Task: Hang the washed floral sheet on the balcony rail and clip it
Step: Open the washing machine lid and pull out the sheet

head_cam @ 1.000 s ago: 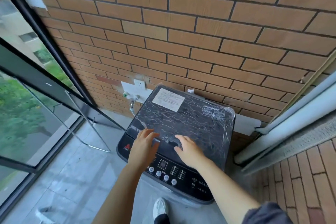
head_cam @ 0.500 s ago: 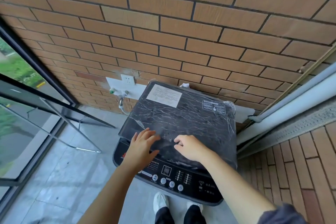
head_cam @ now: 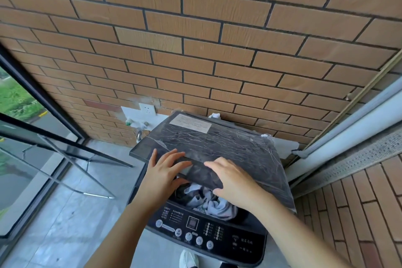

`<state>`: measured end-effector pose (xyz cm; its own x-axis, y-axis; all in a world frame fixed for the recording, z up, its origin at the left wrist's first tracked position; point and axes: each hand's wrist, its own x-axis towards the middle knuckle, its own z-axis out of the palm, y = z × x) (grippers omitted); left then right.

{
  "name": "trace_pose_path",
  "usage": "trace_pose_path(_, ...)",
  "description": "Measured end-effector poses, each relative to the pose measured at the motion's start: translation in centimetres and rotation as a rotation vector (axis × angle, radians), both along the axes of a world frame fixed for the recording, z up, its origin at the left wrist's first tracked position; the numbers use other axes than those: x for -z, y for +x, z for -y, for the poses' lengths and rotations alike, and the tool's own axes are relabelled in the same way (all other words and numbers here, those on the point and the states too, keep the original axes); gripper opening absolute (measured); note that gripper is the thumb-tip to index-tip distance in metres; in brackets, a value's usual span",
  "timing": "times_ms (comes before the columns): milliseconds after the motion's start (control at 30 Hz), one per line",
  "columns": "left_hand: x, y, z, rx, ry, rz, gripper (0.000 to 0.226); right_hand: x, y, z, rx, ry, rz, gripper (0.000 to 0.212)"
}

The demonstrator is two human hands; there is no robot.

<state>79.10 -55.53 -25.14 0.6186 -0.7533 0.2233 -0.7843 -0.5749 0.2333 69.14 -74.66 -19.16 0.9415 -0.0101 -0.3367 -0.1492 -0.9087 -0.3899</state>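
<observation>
Your left hand point(head_cam: 165, 172) and right hand point(head_cam: 236, 180) both clasp the front edge of the washing-machine lid point(head_cam: 228, 148), fingers over it and thumbs under. They hold it tilted up so the drum is open. Just below your palms lies crumpled pale laundry point(head_cam: 214, 203), likely the sheet, though no floral print shows.

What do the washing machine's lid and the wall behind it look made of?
Lid: seemingly dark glass or glossy plastic under wrinkled clear film, shown by pale creases.
Wall: tan brick or brick-look tile, matte and grainy, with dark recessed joints.
</observation>
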Motion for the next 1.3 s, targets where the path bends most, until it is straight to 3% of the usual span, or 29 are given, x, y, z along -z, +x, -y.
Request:
trace_pose_path(200,-1.0,0.6,0.7,0.011,-0.065,0.020,0.047,-0.3,-1.0,0.4,-0.066,-0.092,0.109,0.065)
trace_pose_path(367,-2.9,1.8,1.8,-0.015,-0.158,0.046,0.029,-1.8,-1.1,1.4,-0.027,-0.108,0.250,0.055)
trace_pose_path(567,-6.2,3.4,5.1,-0.064,-0.221,0.130,0.035,-1.9,-2.2,1.7,0.067,-0.262,0.477,0.062)
trace_pose_path(800,-8.0,4.2,8.3,-0.145,-0.208,0.113,0.047,-2.4,-0.6,3.7,0.100,-0.482,0.464,0.082)
trace_pose_path(967,-7.7,3.2,9.5,-0.124,-0.234,0.093,0.055,-3.3,0.7,5.1,0.086,-0.490,0.508,0.081)
trace_pose_path(1300,-9.9,7.4,14.2,-0.133,-0.059,0.169,0.070,-3.5,1.7,8.7,0.204,-0.486,0.595,0.074)
